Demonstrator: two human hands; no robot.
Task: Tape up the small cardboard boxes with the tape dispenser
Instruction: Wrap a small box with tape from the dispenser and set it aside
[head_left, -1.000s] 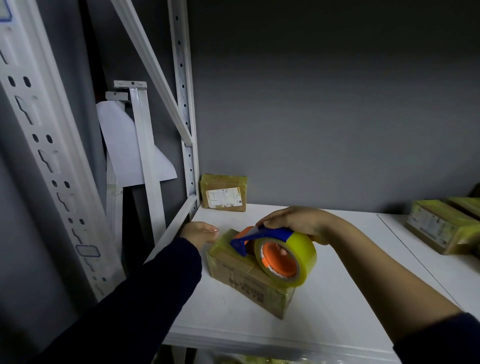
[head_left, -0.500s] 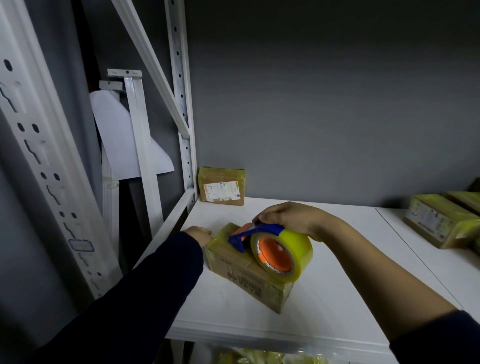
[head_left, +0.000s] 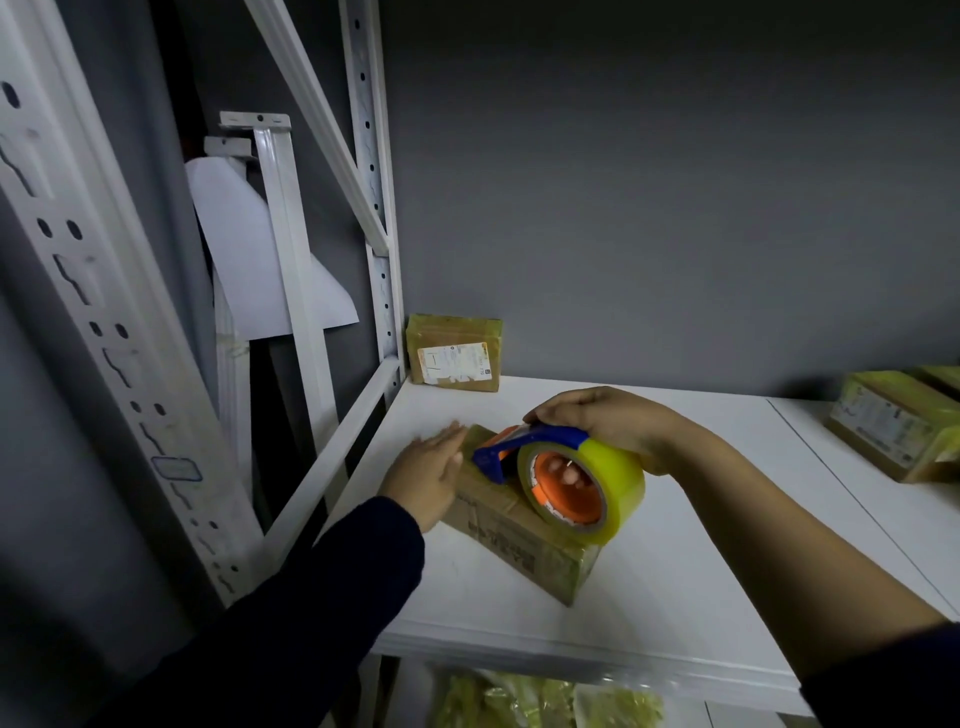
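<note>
A small cardboard box lies flat on the white shelf, near its front left corner. On top of it sits the tape dispenser, blue-framed with an orange hub and a yellow tape roll. My right hand grips the dispenser from above, fingers through the hub. My left hand lies with straight fingers against the box's left end, blurred by motion.
A taped box with a label stands against the back wall at the shelf's left corner. More taped boxes lie at the far right. White slotted rack posts rise on the left. Yellow-wrapped parcels show below the shelf.
My left hand has slid up from the box's lower left side onto its left end, fingers straightened. The dispenser and my right hand stay in about the same place on the box.
</note>
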